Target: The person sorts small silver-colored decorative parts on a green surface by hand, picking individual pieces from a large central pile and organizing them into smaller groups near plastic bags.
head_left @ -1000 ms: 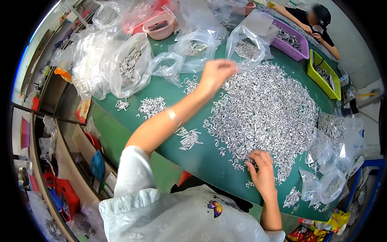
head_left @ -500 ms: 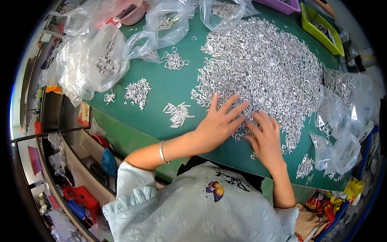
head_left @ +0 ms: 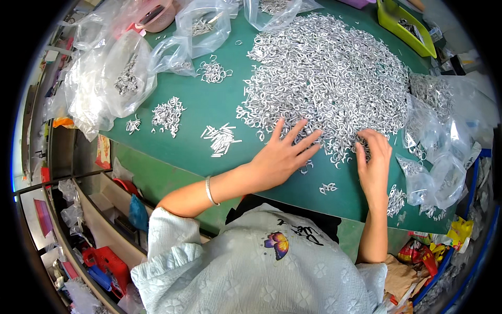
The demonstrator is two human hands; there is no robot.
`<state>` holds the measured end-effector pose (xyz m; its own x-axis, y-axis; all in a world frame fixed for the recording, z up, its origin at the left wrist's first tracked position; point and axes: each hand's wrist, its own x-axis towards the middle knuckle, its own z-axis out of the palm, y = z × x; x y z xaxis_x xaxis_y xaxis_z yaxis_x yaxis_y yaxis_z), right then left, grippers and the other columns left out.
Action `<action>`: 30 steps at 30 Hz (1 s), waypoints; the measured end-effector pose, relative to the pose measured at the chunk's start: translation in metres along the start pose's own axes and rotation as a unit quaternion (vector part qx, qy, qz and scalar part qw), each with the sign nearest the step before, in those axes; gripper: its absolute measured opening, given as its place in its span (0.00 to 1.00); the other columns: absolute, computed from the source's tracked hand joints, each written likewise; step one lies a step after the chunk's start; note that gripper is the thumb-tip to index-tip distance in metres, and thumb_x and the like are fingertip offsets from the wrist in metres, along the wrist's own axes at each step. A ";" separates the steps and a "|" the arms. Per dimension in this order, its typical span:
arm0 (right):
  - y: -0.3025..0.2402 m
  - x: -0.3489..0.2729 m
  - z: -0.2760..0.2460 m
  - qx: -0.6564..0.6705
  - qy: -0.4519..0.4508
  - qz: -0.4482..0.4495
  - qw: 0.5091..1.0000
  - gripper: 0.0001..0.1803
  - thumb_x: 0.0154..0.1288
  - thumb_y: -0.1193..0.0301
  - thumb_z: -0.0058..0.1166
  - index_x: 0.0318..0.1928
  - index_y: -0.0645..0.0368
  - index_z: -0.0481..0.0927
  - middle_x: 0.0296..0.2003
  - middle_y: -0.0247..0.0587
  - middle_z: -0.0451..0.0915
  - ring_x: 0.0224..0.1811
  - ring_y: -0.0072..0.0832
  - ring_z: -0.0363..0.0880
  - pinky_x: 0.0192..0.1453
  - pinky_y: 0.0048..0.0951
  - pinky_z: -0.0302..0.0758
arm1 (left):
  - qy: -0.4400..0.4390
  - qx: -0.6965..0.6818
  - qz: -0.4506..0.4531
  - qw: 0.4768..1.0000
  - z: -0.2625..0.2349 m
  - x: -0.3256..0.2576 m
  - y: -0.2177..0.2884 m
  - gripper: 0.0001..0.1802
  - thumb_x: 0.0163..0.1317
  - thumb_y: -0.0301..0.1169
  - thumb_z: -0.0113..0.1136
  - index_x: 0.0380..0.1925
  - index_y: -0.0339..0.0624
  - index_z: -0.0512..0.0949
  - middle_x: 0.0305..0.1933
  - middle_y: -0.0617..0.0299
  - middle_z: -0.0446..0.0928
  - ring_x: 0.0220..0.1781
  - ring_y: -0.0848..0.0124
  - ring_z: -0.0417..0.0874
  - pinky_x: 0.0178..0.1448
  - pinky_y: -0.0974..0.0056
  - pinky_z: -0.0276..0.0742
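Observation:
A wide heap of small silvery metal pieces point(head_left: 324, 73), many of them hook- or ring-shaped, covers much of the green table. My left hand point(head_left: 282, 157) lies over the heap's near left edge, fingers spread, holding nothing. At the near right edge, my right hand point(head_left: 374, 159) has its fingers bent down onto the pieces, with the thumb held apart. Some pieces show between that thumb and the fingers, and the fingertips are partly hidden. A tiny cluster of pieces point(head_left: 328, 188) lies between my two forearms, near the table's front edge.
Sorted little piles sit at left: straight pins point(head_left: 221, 139), curved bits point(head_left: 168, 116) and rings point(head_left: 213, 71). Clear plastic bags point(head_left: 99, 83) stand at far left, more bags point(head_left: 444, 180) at right. A yellow-green basket point(head_left: 405, 29) is at the back right. Another small pile point(head_left: 396, 201) lies beside my right wrist.
My right hand has moved right and slightly away from my left hand, along the heap's near edge. My left hand stays spread in nearly the same place. The view has shifted slightly.

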<state>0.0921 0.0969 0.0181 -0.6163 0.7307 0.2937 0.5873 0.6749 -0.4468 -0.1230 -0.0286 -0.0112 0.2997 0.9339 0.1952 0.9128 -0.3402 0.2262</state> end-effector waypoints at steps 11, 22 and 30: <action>0.022 -0.009 -0.004 -0.090 0.019 -0.037 0.995 0.06 0.56 0.78 0.62 0.35 0.60 0.80 0.42 0.38 0.78 0.51 0.37 0.75 0.59 0.40 0.64 | 0.097 0.061 -0.138 0.984 -0.005 0.013 -0.034 0.26 0.48 0.19 0.60 0.50 0.49 0.79 0.69 0.53 0.63 0.74 0.43 0.57 0.68 0.25 0.54; -0.022 0.016 0.028 0.009 -0.101 -0.158 0.982 0.19 0.55 0.76 0.63 0.50 0.57 0.79 0.59 0.40 0.73 0.65 0.40 0.68 0.68 0.47 0.61 | 0.061 -0.093 -0.031 0.993 0.005 -0.004 0.014 0.16 0.57 0.30 0.65 0.46 0.43 0.78 0.56 0.56 0.73 0.58 0.57 0.72 0.54 0.54 0.64; 0.019 0.007 0.009 -0.042 -0.010 -0.113 0.993 0.09 0.57 0.79 0.59 0.39 0.58 0.79 0.45 0.40 0.76 0.53 0.38 0.74 0.61 0.43 0.64 | 0.148 -0.011 -0.112 0.983 -0.009 -0.003 -0.024 0.15 0.55 0.22 0.62 0.43 0.43 0.78 0.54 0.57 0.72 0.55 0.58 0.72 0.53 0.54 0.63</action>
<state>0.0946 0.1136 0.0044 -0.7465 0.5587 0.3614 0.4748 0.8277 -0.2990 -0.1485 -0.0244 -0.0085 -0.0040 0.9135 0.4067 0.9397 -0.1357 0.3141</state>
